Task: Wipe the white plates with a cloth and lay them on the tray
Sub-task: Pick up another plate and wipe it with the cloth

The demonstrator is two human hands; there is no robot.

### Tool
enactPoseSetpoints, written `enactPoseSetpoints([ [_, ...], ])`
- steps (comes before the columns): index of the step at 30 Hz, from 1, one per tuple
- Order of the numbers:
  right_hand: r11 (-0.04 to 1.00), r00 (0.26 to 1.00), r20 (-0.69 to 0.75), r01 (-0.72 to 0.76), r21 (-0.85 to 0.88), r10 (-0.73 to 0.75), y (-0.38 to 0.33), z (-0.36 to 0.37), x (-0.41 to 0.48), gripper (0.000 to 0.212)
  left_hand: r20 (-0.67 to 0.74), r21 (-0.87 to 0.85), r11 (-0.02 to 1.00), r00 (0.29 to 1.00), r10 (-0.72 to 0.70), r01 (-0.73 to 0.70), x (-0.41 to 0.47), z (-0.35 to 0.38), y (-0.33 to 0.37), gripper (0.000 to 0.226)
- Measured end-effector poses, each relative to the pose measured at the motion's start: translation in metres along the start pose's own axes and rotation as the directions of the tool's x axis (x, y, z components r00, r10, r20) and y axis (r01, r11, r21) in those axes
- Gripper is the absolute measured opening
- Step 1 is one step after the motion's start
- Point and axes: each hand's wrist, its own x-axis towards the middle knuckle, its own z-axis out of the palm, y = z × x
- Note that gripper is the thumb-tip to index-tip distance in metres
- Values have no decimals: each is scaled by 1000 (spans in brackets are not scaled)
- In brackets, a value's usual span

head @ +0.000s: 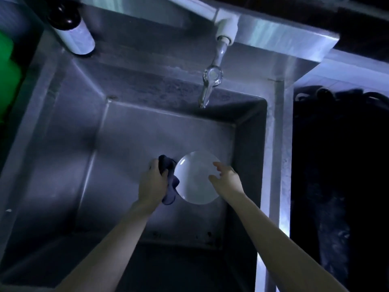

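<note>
Progress early: white plate (193, 175) lies in sink (63, 133) basin. Left hand (151, 182) grips dark cloth (171, 186) at its rim; right hand (227, 178) fingers spread over it (contact unclear). Tray not visible; wiping and laying look pending.

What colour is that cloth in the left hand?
The cloth looks dark blue, clearest in the head view.

The plate (192, 182) is in the sink (63, 131), cloth (171, 184) at its left, tap (211, 81) behind.
</note>
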Motion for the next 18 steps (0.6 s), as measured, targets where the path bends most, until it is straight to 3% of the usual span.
enactPoseSetpoints([
  [3, 992, 997, 70, -6, -125, 15, 13, 13, 32, 64, -18, 15, 1000, 1000, -5, 5, 15, 29, -1, 31],
  [7, 989, 996, 78, -27, -143, 38, 29, 25, 68, 70, -4, -99, 993, 998, -58, 57, 33, 66, -2, 4],
  [10, 974, 993, 89, -60, -220, 81, 45, 28, 91, 73, 63, -111, 988, 993, -105, 111, 46, 89, -6, 7],
  [18, 978, 982, 22, -183, -101, 186, 56, 46, 113, 55, 27, -30, 993, 993, -114, 115, 54, 105, -15, 32],
])
